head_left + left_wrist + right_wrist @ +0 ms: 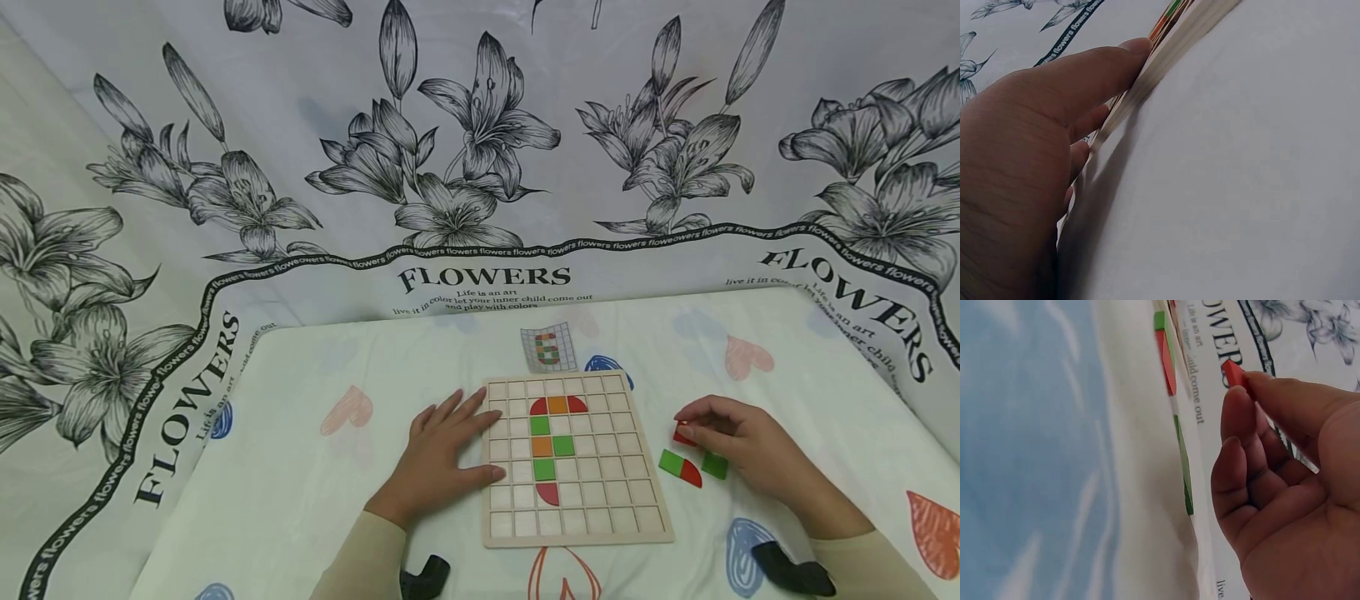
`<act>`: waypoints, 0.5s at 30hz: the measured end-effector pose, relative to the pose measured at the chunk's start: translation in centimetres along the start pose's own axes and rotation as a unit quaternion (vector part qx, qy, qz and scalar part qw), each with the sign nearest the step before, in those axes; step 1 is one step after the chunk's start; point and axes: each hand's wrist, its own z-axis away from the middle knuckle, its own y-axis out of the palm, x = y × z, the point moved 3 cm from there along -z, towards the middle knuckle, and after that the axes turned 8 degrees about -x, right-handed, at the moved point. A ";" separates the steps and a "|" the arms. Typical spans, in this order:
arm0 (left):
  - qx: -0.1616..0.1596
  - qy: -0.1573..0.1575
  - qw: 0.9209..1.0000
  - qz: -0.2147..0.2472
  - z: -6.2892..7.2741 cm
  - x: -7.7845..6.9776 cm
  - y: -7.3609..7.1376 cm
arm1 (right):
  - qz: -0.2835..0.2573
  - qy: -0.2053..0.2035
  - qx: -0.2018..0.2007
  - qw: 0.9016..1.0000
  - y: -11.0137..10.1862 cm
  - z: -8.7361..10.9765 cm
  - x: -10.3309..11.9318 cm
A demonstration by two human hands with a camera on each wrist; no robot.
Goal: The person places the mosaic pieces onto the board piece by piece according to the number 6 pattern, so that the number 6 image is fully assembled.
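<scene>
A wooden grid board lies on the cloth, with red, orange and green pieces in its cells forming a curved shape. My left hand rests at the board's left edge, fingers spread and thumb touching the rim; in the left wrist view the thumb lies along that edge. My right hand, right of the board, pinches a red piece between thumb and fingertips. Under and beside it lie a green square, a red quarter-round piece and another green square.
A small pattern card showing a coloured figure on a grid lies behind the board. The table cloth has printed hearts. A flower-printed curtain rises behind the table. Black straps show near both wrists.
</scene>
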 end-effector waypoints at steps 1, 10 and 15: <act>0.000 0.000 1.000 0.000 0.0 0.0 0.0 | -0.003 -0.002 0.001 1.000 0.1 0.0 0.1; -0.002 0.003 1.000 -0.001 0.0 0.1 0.1 | -0.021 -0.030 -0.003 0.999 0.6 0.2 1.8; -0.003 0.002 1.000 0.001 0.0 0.0 0.1 | -0.044 -0.036 0.002 0.998 0.9 0.4 2.8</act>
